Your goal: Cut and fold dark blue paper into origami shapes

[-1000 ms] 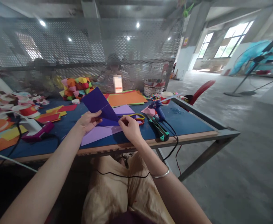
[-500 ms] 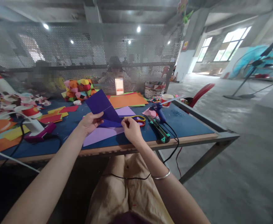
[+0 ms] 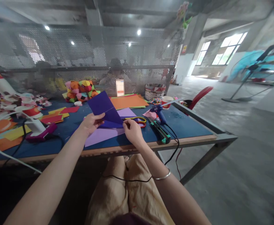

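I hold a dark purple sheet of paper [image 3: 103, 106] up over the near part of the blue table top [image 3: 186, 122]. My left hand [image 3: 91, 122] grips its lower left edge between thumb and fingers. My right hand [image 3: 132, 130] pinches its lower right corner. The sheet is creased and stands tilted, its upper corner pointing away from me. Under it lies a light purple sheet [image 3: 104, 132] flat on the table. Scissors with yellow and red handles [image 3: 138, 120] lie just beyond my right hand.
A blue glue gun [image 3: 159, 112] with a black cord and a green-black cutter [image 3: 160, 131] lie right of my hands. Orange sheets [image 3: 127, 100], a multicoloured paper ball [image 3: 80, 89], a paper cup [image 3: 167, 101] and paper scraps [image 3: 8, 131] cover the table. A perforated metal screen [image 3: 80, 56] stands behind.
The view has shifted slightly. Both hands keep their hold on the dark purple sheet, which sits a little higher and further right in the picture.
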